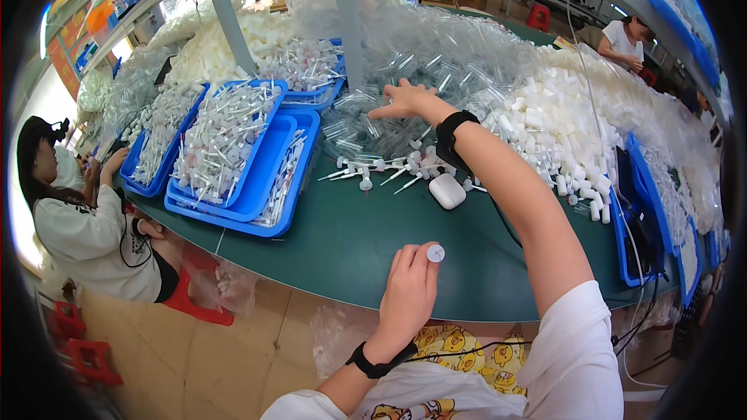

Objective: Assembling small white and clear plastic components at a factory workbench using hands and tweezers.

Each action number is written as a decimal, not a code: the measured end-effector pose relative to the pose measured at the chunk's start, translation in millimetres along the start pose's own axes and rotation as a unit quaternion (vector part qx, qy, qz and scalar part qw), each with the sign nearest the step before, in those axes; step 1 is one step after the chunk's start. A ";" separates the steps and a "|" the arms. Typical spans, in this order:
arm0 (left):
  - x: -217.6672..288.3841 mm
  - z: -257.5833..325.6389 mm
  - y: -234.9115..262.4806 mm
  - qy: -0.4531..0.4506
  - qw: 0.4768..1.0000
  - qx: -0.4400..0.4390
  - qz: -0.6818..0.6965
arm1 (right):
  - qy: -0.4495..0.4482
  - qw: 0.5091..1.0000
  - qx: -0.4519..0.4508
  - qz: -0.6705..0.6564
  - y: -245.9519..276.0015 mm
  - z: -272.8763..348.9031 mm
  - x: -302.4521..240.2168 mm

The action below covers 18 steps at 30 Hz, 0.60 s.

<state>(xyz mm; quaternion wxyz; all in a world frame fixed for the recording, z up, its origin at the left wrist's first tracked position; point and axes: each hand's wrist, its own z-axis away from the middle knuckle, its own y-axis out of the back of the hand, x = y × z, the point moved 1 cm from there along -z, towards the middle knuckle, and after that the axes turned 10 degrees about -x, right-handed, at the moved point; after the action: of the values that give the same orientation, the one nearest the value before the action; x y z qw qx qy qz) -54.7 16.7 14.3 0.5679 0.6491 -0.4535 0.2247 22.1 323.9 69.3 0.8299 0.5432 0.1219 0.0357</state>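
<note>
My left hand (408,289) is closed near the front edge of the green table, fingers wrapped round a small part with a white round cap (436,253). The rest of that part is hidden in the fingers. My right hand (405,101) reaches far across, spread over a heap of clear plastic tubes (366,123); no tube shows in its grip. Under the right forearm lie several loose white sticks with round caps (366,173). Beside them is a white rounded case (447,191).
Blue trays (289,201) of capped white sticks stand at the left. White cylindrical caps (545,120) are heaped at the right, beside a blue bin (629,245) with dark items and cables. A grey post (348,23) rises behind the table. Co-workers (82,218) sit left and far right.
</note>
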 end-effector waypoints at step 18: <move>-5.0 5.8 -14.7 -0.047 0.990 0.058 -0.120 | 0.052 0.989 0.133 0.038 -36.4 59.8 -4.0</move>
<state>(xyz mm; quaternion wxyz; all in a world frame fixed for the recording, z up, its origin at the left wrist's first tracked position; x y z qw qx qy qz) -45.9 12.1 0.9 0.5307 0.7404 -0.3843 0.1502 30.0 254.9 59.6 0.7409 0.6503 0.1482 0.0785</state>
